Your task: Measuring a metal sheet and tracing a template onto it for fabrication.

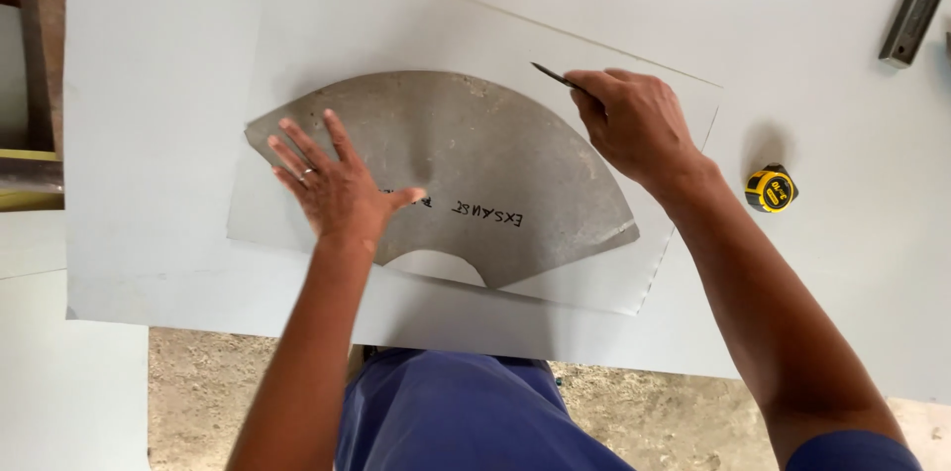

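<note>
Our left hand (337,189) presses flat, fingers spread, on the fan-shaped metal template (466,169); our right hand (634,119) grips a scriber (553,76) at the template's curved edge.

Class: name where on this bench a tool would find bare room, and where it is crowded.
Bare: the grey sheet left of the fan-shaped template, and right beyond the tape measure. Crowded: the template, under the left hand and right hand.

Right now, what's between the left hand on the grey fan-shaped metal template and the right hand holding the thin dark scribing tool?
Head view: only the fan-shaped grey metal template spans between left hand and right hand; nothing else lies there.
</note>
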